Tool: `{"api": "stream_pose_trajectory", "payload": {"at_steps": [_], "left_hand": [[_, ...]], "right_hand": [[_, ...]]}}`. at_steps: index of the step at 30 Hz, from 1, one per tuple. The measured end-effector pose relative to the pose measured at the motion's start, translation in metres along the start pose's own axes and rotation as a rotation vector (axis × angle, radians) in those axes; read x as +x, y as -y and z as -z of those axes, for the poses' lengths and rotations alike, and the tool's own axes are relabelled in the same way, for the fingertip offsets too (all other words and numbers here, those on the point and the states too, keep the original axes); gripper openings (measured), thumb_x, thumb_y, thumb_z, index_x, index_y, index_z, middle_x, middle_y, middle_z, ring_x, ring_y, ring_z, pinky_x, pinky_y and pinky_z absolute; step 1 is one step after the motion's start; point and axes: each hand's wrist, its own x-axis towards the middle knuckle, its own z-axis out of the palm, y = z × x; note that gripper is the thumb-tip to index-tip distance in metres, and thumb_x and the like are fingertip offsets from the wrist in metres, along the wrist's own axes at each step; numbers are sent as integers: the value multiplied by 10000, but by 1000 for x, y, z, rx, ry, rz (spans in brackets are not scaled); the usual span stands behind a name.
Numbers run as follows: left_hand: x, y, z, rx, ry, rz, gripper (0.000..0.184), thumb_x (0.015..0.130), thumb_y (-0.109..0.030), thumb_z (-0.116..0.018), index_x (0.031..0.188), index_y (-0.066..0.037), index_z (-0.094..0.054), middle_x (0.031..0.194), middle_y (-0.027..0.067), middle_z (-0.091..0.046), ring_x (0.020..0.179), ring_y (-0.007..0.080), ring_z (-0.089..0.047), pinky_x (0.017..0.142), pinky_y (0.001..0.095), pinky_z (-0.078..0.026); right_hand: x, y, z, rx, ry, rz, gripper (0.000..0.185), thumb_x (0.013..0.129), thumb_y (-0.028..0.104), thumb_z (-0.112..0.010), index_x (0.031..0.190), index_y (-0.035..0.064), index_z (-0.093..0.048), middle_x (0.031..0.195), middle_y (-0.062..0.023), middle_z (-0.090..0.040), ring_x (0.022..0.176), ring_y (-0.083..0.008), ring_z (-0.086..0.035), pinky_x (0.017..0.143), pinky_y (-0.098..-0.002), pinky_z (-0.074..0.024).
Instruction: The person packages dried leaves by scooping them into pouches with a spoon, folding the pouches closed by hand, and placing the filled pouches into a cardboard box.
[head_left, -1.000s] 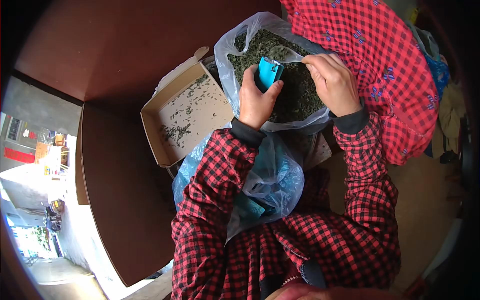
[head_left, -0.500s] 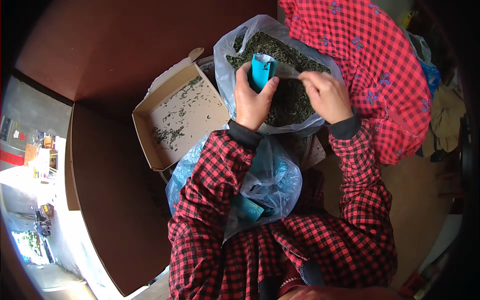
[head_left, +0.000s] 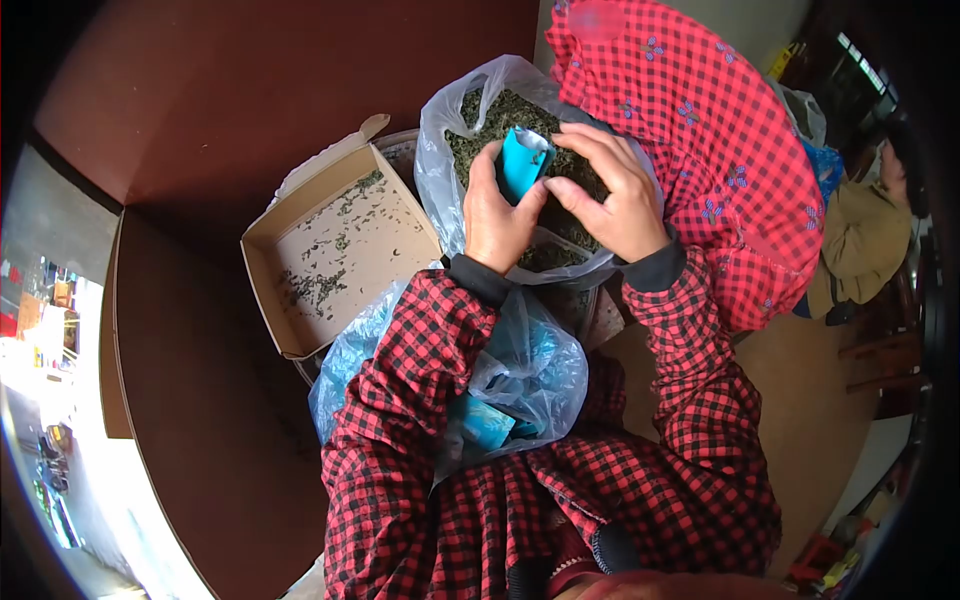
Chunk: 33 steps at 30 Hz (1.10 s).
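The left sleeve (head_left: 400,370) hides part of a clear bag (head_left: 552,365); markings on the teal packet (head_left: 487,424) inside are unreadable. Beyond, the left hand (head_left: 495,220) pinches a blue pouch (head_left: 521,172), covering its base, above the leaf bag (head_left: 436,150); the right hand (head_left: 622,200) spreads beside it, contact unclear. Its long axis and open mouth point toward the leaf bag's far rim.

There is one left hand (head_left: 497,225) and one right hand (head_left: 618,205); two plastic bags, one upper bag (head_left: 436,165) and one lower bag (head_left: 545,372); one cardboard box (head_left: 388,268); one held teal packet (head_left: 522,168) and at least one bagged packet (head_left: 486,423); leaf pieces (head_left: 505,108) beyond counting
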Motion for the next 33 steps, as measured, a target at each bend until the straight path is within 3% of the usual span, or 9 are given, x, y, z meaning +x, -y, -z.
{"api": "stream_pose_trajectory", "payload": {"at_steps": [6, 11, 13, 14, 15, 22, 27, 31, 33], "left_hand": [[1, -3, 7, 42, 21, -76, 670, 772, -149, -808, 1329, -3, -467, 1245, 252, -569, 1132, 435, -577, 960, 444, -484], [-4, 6, 9, 95, 49, -35, 695, 795, -191, -799, 1355, 33, -454, 1260, 259, -564, 1170, 407, -559, 1016, 442, -442], [-11, 7, 6, 85, 58, -64, 693, 815, -203, -779, 1369, 53, -450, 1300, 257, -550, 1203, 386, -541, 1046, 443, -416], [-11, 8, 6, 90, 68, -70, 692, 818, -178, -767, 1381, 58, -441, 1308, 249, -547, 1209, 373, -535, 1058, 438, -406], [-15, 11, 8, 45, 78, -36, 695, 819, -155, -764, 1390, 64, -433, 1314, 243, -544, 1217, 356, -530, 1070, 426, -395], [-10, 11, 6, 23, 121, -66, 669, 898, -196, -748, 1415, 61, -411, 1356, 229, -530, 1247, 322, -518, 1085, 405, -383], [-11, 25, 12, -13, 93, -81, 655, 918, -203, -732, 1423, 57, -407, 1371, 225, -527, 1251, 325, -517, 1086, 405, -382], [-11, 32, 16, 89, 23, -99, 688, 895, -224, -753, 1434, 34, -411, 1361, 231, -540, 1242, 344, -532, 1077, 409, -393], [-6, 24, 26, 135, 81, -131, 732, 857, -254, -773, 1440, 11, -418, 1342, 241, -556, 1228, 363, -547, 1061, 423, -410]], "right_hand": [[12, -14, -17, 54, 38, 29, 176, 885, 98, -699, 1038, 10, -698, 1162, -142, -688, 1077, -294, -645, 937, -385, -502], [9, -30, -24, 434, 26, -231, 163, 933, 89, -647, 1061, 7, -705, 1161, -132, -688, 1112, -237, -634, 964, -383, -500], [-1, -58, -42, 379, 63, 136, 186, 956, 75, -565, 1071, 4, -693, 1154, -138, -664, 1141, -292, -611, 956, -386, -503], [-3, -41, -34, 423, 109, -26, 191, 941, 81, -567, 1068, 10, -692, 1144, -149, -657, 1144, -315, -610, 959, -395, -499], [-3, -37, -38, 394, 47, 35, 175, 902, 143, -591, 968, 38, -714, 1032, -128, -681, 1005, -316, -649, 902, -405, -520], [1, -21, -30, 442, 57, -212, 198, 911, 205, -609, 956, 32, -692, 983, -124, -677, 935, -326, -661, 835, -408, -528], [-2, -22, -42, 436, 112, -102, 196, 914, 232, -609, 947, 50, -675, 929, -99, -665, 898, -325, -658, 800, -408, -527], [-5, -9, -48, 443, 67, -141, 207, 918, 263, -608, 902, 64, -664, 911, -81, -647, 871, -311, -655, 772, -408, -529], [-4, -8, -56, 333, -34, -14, 201, 910, 265, -605, 873, 78, -671, 934, -79, -640, 864, -294, -657, 753, -402, -536]]}}
